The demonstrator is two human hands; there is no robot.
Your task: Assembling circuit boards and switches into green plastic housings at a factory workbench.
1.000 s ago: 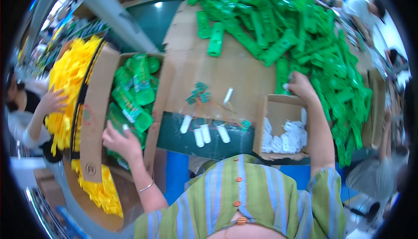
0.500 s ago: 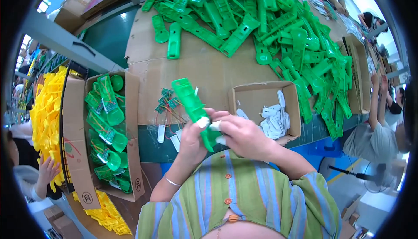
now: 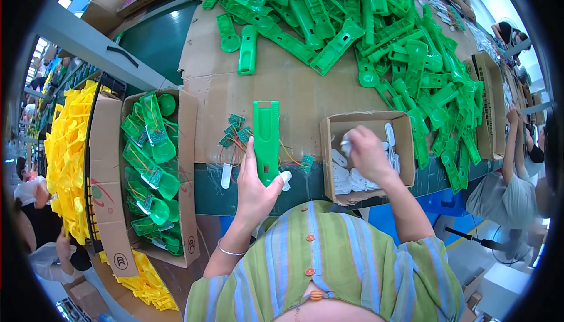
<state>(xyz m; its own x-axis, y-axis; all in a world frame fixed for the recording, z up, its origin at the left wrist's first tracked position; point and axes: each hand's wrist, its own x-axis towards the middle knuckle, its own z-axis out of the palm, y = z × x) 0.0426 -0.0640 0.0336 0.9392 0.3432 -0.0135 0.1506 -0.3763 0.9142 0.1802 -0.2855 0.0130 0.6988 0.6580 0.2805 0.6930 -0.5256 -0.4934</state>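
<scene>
My left hand (image 3: 256, 186) grips a long green plastic housing (image 3: 267, 125), held upright with its smooth outer side showing. A white covering wraps the left thumb tip. Small green circuit boards (image 3: 236, 121) with thin red wires lie just left of the housing. Another board (image 3: 307, 163) with wires lies to its right. My right hand (image 3: 369, 154) is over a small cardboard box (image 3: 330, 172) of white oval plastic pieces (image 3: 355, 180). Its fingers are bent together, white covering at the tips; whatever they hold, if anything, is hidden.
A big heap of green housings (image 3: 317, 17) covers the far cardboard sheet. At left, a cardboard box (image 3: 189, 175) holds housings with boards fitted; beyond it are yellow plastic parts (image 3: 70, 157). A white piece (image 3: 226, 176) lies near the table edge. Other people work around.
My right hand has left the green housing and moved right, into the box of white pieces. My left hand has turned the housing upright, outer side up.
</scene>
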